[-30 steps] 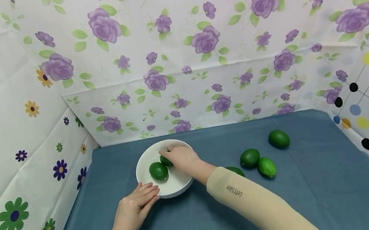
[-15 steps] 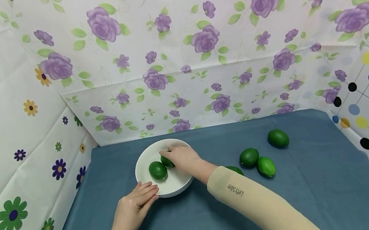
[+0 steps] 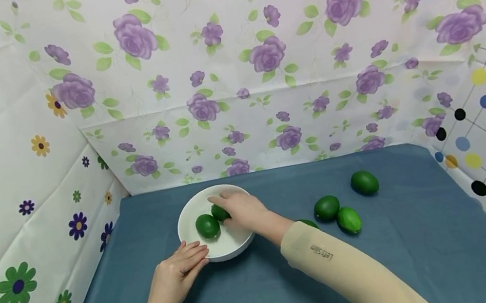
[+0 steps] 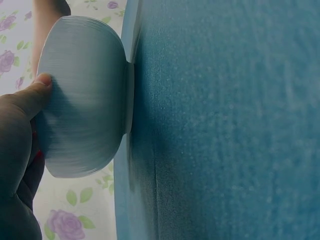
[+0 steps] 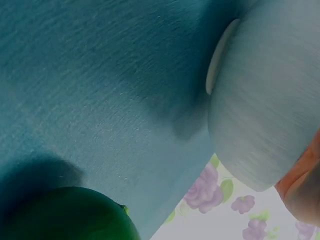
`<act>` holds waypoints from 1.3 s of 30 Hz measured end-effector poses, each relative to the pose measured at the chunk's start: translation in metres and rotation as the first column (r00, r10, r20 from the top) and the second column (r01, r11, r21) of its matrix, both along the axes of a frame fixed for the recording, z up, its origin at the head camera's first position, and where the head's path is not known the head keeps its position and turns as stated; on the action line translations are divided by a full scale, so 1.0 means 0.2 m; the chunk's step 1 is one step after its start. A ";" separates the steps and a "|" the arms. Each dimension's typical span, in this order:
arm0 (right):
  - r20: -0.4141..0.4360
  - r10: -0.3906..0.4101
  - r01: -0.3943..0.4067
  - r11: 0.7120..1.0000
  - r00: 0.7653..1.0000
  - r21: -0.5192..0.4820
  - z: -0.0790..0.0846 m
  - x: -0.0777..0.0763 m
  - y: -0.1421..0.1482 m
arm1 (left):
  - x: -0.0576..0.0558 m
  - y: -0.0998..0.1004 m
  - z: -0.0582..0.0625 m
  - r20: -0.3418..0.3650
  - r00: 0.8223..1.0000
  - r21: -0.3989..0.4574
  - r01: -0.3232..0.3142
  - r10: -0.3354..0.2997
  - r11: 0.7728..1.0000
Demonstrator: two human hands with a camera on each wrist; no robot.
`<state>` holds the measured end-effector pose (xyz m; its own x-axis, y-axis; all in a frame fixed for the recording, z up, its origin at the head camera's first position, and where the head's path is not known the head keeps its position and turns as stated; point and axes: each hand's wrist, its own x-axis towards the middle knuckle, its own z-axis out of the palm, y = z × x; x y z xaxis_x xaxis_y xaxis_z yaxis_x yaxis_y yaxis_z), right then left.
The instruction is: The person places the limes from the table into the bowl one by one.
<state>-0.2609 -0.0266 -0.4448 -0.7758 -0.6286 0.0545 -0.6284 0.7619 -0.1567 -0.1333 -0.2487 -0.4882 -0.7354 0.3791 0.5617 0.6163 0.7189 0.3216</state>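
Note:
A white bowl (image 3: 236, 238) stands on the blue cloth, left of centre in the head view. My left hand (image 3: 174, 275) grips its near left rim; in the left wrist view the thumb (image 4: 37, 95) presses the bowl's outer wall (image 4: 85, 100). My right hand (image 3: 244, 211) reaches inside over the far right rim. Its thumb and fingers are around a dark green lime (image 3: 220, 212), which they partly hide. Beside that lime sits a second lime (image 3: 208, 227). In the right wrist view the right hand (image 5: 305, 195) shows only at the edge, behind the bowl.
Right of the bowl lie a dark lime (image 3: 326, 208), a brighter lime (image 3: 349, 220) and, farther back, another lime (image 3: 364, 182). One more lime (image 3: 308, 223) is mostly covered by the right sleeve (image 3: 348, 266). Flowered sheets (image 3: 231, 70) rise behind and beside the blue cloth (image 3: 414, 241).
The right forearm has shifted slightly right, and the thumb now shows beside the lime. The limes, the bowl and the left hand stay in place.

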 end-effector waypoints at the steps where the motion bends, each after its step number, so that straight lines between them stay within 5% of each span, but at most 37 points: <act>1: 0.009 -0.003 0.004 1.000 1.000 -0.028 0.01 0.01 0.01 | 0.00 0.00 0.00 -0.002 1.000 0.000 0.001 -0.001 1.000; 16: -0.055 -0.039 0.019 0.944 0.998 -0.330 0.00 0.10 0.25 | 0.00 0.01 0.01 0.000 1.000 -0.001 0.002 -0.002 1.000; 30: -0.135 -0.065 0.003 0.912 0.989 -0.411 -0.03 0.18 0.45 | 0.01 0.01 0.02 -0.003 1.000 0.008 -0.011 0.011 1.000; 39: -0.115 -0.101 0.047 0.916 0.988 -0.398 -0.08 0.19 0.57 | 0.02 0.02 0.01 0.006 1.000 0.008 -0.025 0.024 1.000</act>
<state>-0.2231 0.0874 -0.4612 -0.7885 -0.4765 0.3888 -0.6077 0.7007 -0.3738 -0.1302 -0.2451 -0.4856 -0.7479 0.3566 0.5599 0.5964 0.7312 0.3311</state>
